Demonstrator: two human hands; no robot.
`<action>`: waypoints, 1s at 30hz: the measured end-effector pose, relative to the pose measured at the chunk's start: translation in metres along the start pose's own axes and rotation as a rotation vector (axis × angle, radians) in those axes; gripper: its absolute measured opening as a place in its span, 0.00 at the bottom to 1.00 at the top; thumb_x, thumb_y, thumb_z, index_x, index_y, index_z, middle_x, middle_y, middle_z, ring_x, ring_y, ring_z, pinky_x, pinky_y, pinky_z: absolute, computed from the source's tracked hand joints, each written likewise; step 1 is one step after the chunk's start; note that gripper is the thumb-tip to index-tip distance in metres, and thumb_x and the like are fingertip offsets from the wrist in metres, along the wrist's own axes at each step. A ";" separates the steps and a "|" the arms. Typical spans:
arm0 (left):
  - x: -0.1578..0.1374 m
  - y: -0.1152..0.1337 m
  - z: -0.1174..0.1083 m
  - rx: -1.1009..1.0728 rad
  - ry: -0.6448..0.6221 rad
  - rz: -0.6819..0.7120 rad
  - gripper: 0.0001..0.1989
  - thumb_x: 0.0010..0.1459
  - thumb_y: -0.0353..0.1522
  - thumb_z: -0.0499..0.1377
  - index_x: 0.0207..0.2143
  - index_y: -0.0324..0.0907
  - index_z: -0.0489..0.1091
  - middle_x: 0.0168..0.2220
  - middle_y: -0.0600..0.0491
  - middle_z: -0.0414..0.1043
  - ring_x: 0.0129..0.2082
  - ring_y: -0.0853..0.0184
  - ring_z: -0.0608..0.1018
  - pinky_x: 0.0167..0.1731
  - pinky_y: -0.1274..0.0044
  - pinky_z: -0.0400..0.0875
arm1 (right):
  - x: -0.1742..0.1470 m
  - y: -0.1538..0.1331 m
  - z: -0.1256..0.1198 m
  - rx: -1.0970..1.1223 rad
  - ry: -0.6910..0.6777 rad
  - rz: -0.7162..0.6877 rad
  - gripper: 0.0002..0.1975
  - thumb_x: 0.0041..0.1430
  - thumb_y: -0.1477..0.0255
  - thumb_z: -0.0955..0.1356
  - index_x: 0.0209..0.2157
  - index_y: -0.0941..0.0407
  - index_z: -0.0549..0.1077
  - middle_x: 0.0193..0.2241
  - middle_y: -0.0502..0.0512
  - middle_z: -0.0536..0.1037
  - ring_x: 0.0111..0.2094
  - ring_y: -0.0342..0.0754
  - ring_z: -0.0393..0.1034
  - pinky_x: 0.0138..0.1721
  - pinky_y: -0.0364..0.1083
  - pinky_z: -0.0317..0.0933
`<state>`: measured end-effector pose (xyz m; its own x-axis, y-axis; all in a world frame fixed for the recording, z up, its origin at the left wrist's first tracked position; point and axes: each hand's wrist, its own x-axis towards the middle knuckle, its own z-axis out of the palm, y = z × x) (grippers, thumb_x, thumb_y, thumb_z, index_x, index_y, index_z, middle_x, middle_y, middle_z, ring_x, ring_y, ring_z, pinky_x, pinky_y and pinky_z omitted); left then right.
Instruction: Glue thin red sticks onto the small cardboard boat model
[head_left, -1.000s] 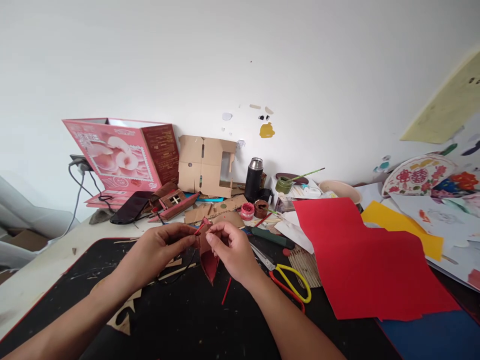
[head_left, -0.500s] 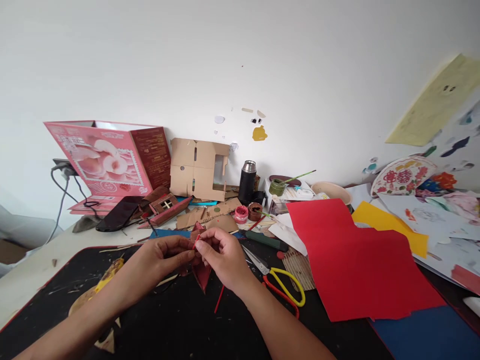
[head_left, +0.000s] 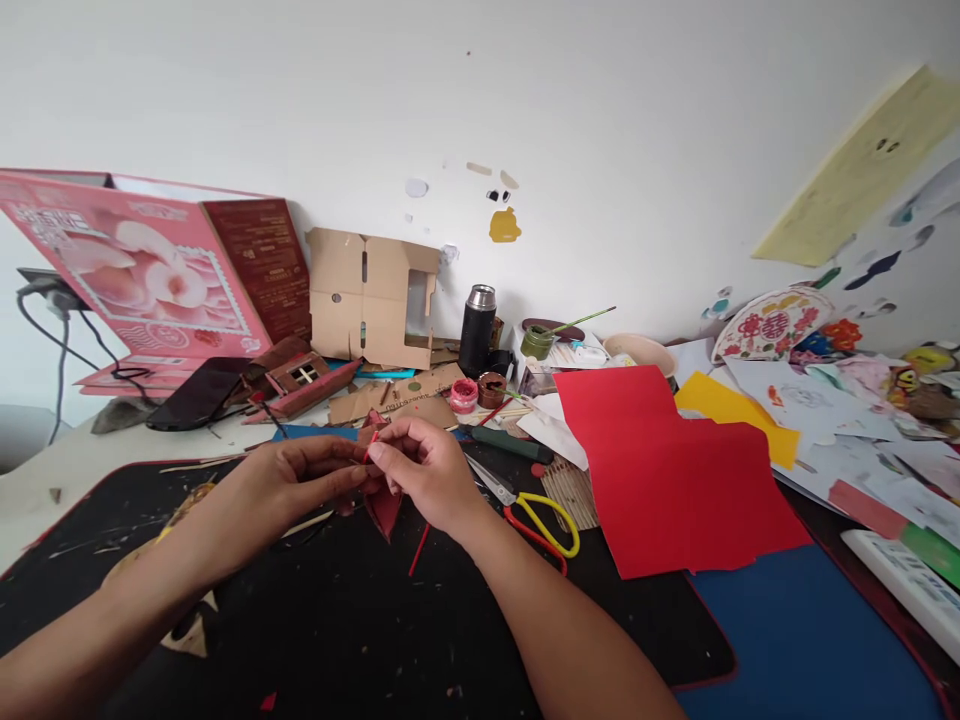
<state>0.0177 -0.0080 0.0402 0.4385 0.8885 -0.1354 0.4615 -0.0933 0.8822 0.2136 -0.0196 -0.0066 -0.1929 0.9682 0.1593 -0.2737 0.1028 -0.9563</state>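
My left hand [head_left: 300,483] is closed in a pinch at the side of a small dark red boat-shaped piece [head_left: 385,512] with a pointed near end. Its middle is hidden behind my fingers. Pinched between the thumb and forefinger of my right hand [head_left: 431,472] is a thin red strip [head_left: 372,444], held over the piece and close to my left fingertips. Another thin red stick [head_left: 419,550] lies on the black mat just below my right hand. Scissors [head_left: 536,515] with yellow and red handles rest right of that hand.
A large red sheet [head_left: 675,470] covers the mat's right side. Behind my hands stand a black thermos [head_left: 477,330], paint jars [head_left: 463,395] and cut cardboard [head_left: 375,295]. A model boat with a cabin [head_left: 304,380] sits back left, beside a dark phone [head_left: 199,393].
The camera view has turned, so everything sits further left and higher in the picture. Both hands stay together at the small piece, the red strip still pinched in my right fingers.
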 end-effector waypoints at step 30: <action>0.042 -0.053 0.004 0.704 0.068 0.277 0.36 0.60 0.43 0.63 0.69 0.41 0.65 0.70 0.38 0.68 0.69 0.45 0.71 0.68 0.56 0.66 | 0.009 0.004 -0.014 0.020 0.084 0.002 0.22 0.54 0.53 0.77 0.36 0.55 0.73 0.20 0.42 0.71 0.16 0.39 0.60 0.20 0.41 0.53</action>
<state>0.0149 0.0327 -0.0136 0.5718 0.8146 0.0976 0.7348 -0.5614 0.3807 0.2236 -0.0078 -0.0121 -0.1137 0.9842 0.1355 -0.2926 0.0972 -0.9513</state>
